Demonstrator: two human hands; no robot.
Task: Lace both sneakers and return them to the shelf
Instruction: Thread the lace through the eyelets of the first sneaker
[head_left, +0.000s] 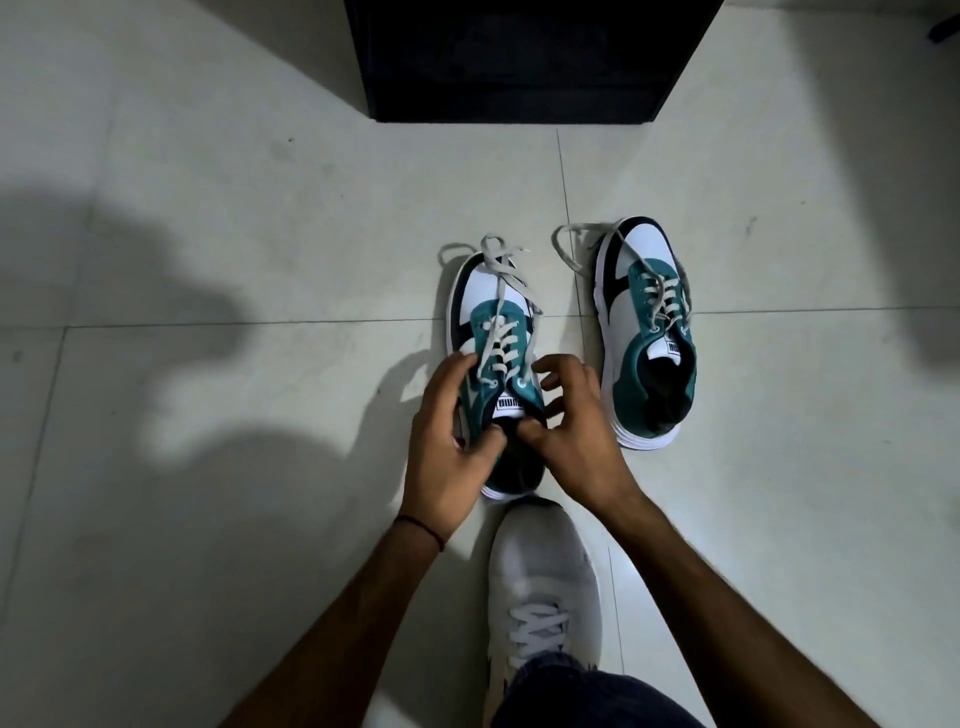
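Two teal, white and black sneakers stand on the tiled floor, toes pointing away from me. The left sneaker (491, 306) has grey laces threaded through its eyelets, with loose ends trailing over the toe. My left hand (447, 441) grips its left collar and my right hand (576, 431) pinches its tongue and right collar at the opening. The right sneaker (644, 322) stands free to the right, its laces (571, 244) loose and looping onto the floor.
A dark shelf unit (519, 62) stands on the floor straight ahead at the top. My own foot in a white shoe (543, 577) sits just behind the left sneaker's heel. Pale floor tiles (260, 260) surround everything, with large shadows on the left.
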